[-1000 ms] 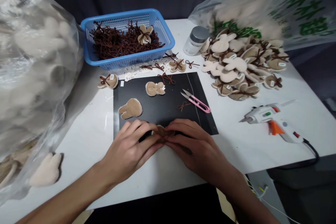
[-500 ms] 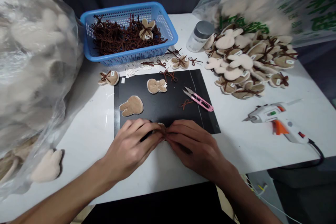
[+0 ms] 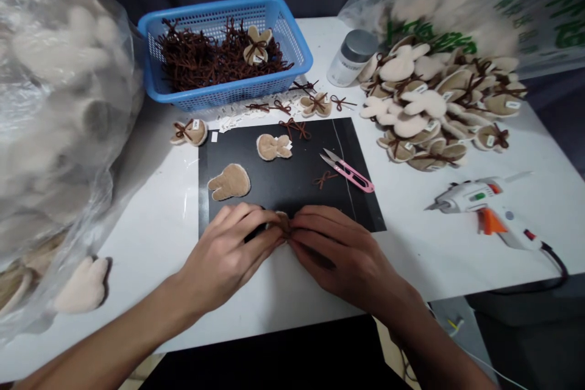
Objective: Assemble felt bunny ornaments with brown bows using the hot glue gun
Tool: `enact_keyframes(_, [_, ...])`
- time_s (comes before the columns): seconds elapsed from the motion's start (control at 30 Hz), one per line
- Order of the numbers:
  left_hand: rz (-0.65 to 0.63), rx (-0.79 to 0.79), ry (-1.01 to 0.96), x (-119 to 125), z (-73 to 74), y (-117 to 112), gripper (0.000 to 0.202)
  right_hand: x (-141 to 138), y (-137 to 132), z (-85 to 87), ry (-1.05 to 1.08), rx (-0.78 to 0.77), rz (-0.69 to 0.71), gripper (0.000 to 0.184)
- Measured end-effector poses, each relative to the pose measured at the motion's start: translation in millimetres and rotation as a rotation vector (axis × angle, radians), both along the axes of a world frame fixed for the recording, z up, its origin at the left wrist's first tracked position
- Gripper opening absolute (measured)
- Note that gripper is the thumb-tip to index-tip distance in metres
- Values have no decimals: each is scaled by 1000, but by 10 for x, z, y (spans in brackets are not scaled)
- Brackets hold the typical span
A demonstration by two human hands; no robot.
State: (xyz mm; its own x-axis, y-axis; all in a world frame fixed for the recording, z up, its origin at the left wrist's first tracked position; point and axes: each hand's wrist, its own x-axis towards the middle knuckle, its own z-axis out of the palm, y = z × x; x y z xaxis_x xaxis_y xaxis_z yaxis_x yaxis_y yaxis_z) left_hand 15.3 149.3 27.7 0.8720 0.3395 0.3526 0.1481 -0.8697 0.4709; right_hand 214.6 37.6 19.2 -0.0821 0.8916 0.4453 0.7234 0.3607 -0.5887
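Observation:
My left hand (image 3: 240,247) and my right hand (image 3: 336,250) meet at the front edge of the black mat (image 3: 292,186). Between their fingertips they pinch a small tan plush bunny piece (image 3: 284,223), mostly covered by the fingers. On the mat beyond lie a plain tan bunny piece (image 3: 231,181) and another bunny (image 3: 273,147) with a white tag at its ears. To the right of these are pink thread snips (image 3: 348,170) and a brown bow (image 3: 325,179). More brown bows (image 3: 295,128) rest at the mat's far edge.
A blue basket (image 3: 228,94) of brown bows stands at the back. Beside it is a grey-lidded jar (image 3: 351,58). Finished bunnies (image 3: 425,106) are heaped at right, behind a glue gun (image 3: 484,204). A large plastic bag (image 3: 68,103) of plush pieces fills the left.
Both hands stay together on the bunny piece with hardly any finger movement. The whole view has shifted slightly; the things on the table lie as before.

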Motion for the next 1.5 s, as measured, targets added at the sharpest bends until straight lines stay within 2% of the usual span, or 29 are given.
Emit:
enact_keyframes(0.2, [16,23,-2,-1,15,4,13,38,13,67,-26,-27,36,19])
enact_keyframes(0.43, [9,9,25,-4,14,5,14,63,40,214,-120,-168,102,20])
enact_keyframes(0.67, [-10,-93,49,-21,5,19,13,-62,45,216,-100,-282,-35,18])
enact_keyframes(1.0, [7,-154,38,-5,21,21,14,-87,16,226,-137,-257,-52,21])
enact_keyframes(1.17, [8,-132,50,-20,14,12,15,-96,34,161,-62,-265,-97,21])
enact_keyframes(1.3, [32,-137,100,-14,7,2,26,-95,41,119,-48,-242,-132,21])
enact_keyframes(1.5, [9,-64,168,45,50,10,17,-91,36,92,9,-235,-219,21])
